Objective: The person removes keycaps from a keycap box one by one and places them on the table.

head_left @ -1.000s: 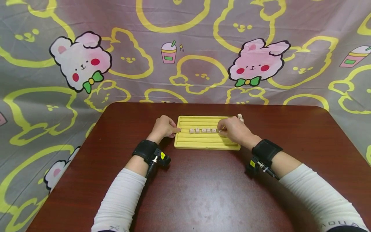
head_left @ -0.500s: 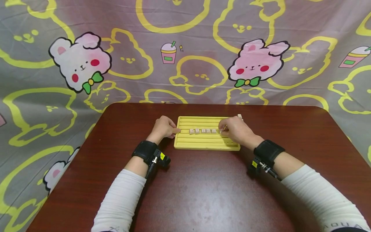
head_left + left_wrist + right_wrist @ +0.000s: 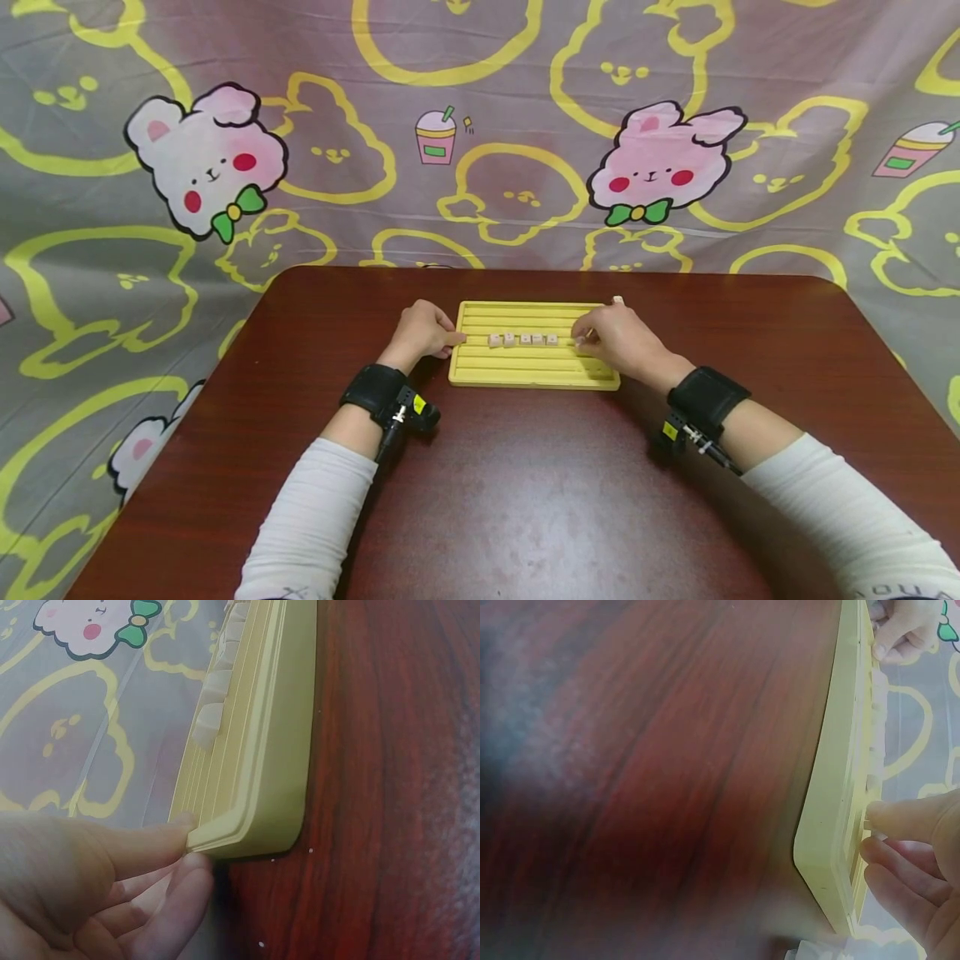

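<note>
A yellow grooved tray [image 3: 525, 381] lies on the table. In its middle groove stands a row of several small white cubes [image 3: 526, 340] with faint dark marks on top. My left hand [image 3: 422, 330] pinches the tray's left edge between thumb and fingers, as the left wrist view also shows. Over the right part of the same groove, my right hand [image 3: 622, 340] pinches another small white cube [image 3: 878, 835], mostly covered by the fingertips. A gap separates this hand from the row. What the marks on the cubes are is too small to tell.
Beyond the right hand, another white cube [image 3: 618, 300] shows at the tray's far right corner. White pieces [image 3: 819, 950] also appear at the bottom of the right wrist view. The brown table [image 3: 480, 483] ends at a patterned cloth [image 3: 510, 108] behind.
My right hand has shifted slightly right along the groove, away from the row, still pinching its cube. The left hand stays on the tray's edge, and the row looks unchanged.
</note>
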A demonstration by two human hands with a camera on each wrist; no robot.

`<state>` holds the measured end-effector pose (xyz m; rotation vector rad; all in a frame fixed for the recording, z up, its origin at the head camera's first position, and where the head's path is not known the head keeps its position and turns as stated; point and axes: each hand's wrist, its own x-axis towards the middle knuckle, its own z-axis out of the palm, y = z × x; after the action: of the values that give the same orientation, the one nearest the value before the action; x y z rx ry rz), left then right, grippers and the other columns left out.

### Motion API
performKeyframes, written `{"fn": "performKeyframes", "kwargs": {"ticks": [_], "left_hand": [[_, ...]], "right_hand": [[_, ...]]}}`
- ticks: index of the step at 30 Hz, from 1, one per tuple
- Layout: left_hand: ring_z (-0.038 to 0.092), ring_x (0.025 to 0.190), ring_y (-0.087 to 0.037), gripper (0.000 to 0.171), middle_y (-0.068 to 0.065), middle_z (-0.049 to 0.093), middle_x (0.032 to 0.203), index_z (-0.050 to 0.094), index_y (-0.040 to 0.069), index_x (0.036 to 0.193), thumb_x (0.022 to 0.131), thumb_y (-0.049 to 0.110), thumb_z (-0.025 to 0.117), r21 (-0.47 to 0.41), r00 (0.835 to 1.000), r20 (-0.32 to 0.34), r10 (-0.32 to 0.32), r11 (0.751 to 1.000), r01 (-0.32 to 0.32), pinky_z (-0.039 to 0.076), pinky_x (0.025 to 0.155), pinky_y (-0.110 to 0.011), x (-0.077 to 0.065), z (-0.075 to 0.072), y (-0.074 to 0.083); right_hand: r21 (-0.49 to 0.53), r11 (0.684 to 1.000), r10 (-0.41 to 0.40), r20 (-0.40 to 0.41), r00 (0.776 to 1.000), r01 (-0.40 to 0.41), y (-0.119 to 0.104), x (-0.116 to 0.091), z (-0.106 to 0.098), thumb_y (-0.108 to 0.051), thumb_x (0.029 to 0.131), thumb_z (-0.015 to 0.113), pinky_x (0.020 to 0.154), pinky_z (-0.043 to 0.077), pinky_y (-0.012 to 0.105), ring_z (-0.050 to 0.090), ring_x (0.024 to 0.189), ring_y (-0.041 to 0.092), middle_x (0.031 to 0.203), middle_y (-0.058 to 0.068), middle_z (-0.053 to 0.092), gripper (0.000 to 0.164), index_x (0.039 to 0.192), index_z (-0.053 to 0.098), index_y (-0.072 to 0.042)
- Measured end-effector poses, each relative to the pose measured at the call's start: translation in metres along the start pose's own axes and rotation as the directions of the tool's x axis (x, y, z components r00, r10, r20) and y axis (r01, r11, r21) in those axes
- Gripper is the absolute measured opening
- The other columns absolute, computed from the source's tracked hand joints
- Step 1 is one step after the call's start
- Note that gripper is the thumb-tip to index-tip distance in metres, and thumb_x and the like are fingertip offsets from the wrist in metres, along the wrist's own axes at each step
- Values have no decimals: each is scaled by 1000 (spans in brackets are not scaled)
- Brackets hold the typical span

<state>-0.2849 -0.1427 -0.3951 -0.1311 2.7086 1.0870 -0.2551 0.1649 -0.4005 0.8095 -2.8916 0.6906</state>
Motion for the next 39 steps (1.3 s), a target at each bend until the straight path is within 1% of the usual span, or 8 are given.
{"fn": "performKeyframes", "kwargs": {"ticks": [3,7,11,14,18,25,31,39], "left_hand": [[65,50,-7,27,-21,72,94,73,-5,100,84,15,80,-4,1000,1,0,1000,0,61,58,-26,0,0,0],[65,51,-8,27,-21,73,93,72,-5,101,84,14,80,-15,1000,6,0,1000,0,61,59,-26,0,1,0],[67,52,-9,28,-22,73,95,72,-5,102,84,14,80,-19,1000,8,-1,1000,1,61,59,-26,1,1,-1],[67,52,-9,28,-22,73,96,72,-5,102,84,15,80,-16,1000,6,2,1000,-2,61,59,-26,1,1,-1],[68,53,-9,29,-22,73,98,72,-5,103,84,16,79,-3,1000,6,9,1000,-9,61,59,-26,0,0,-1],[69,57,-11,29,-22,72,100,72,-5,102,84,17,79,4,1000,5,12,1000,-12,62,61,-27,1,1,0],[68,55,-10,29,-22,72,100,72,-5,102,84,17,80,5,1000,14,10,1000,-10,62,60,-26,1,0,0],[66,52,-8,28,-21,72,97,72,-4,100,84,17,80,9,1000,18,15,1000,-15,61,58,-25,3,-1,-1]], "right_hand": [[-16,1000,-4,-2,1000,4,0,-2,0,-8,84,78,121,21,63,74,86,19,98,4,77,15,100,77,-10],[-32,999,-2,-5,1000,1,-2,-5,-1,-9,84,78,111,42,54,73,85,17,97,3,77,15,99,77,-10],[-41,999,-15,-5,1000,15,-5,-7,-4,-8,85,77,111,41,55,73,85,16,96,3,77,14,99,77,-10],[-50,998,-25,-2,1000,25,-7,-8,-6,-7,84,78,107,47,50,73,84,15,95,2,77,14,98,77,-10],[-66,997,-41,-1,999,41,-9,-11,-9,-7,84,78,79,59,37,71,84,13,95,2,76,14,98,77,-9],[-91,993,-74,1,997,74,-11,-18,-15,-7,83,78,75,59,34,70,83,13,93,2,75,14,96,77,-9],[-129,990,-56,-1,998,56,-9,-23,-19,-8,81,80,72,58,32,67,81,13,91,-1,74,15,96,77,-10],[-81,996,-46,-17,999,44,-5,-30,-22,-5,80,79,72,60,33,70,82,14,92,1,75,17,97,76,-7]]}}
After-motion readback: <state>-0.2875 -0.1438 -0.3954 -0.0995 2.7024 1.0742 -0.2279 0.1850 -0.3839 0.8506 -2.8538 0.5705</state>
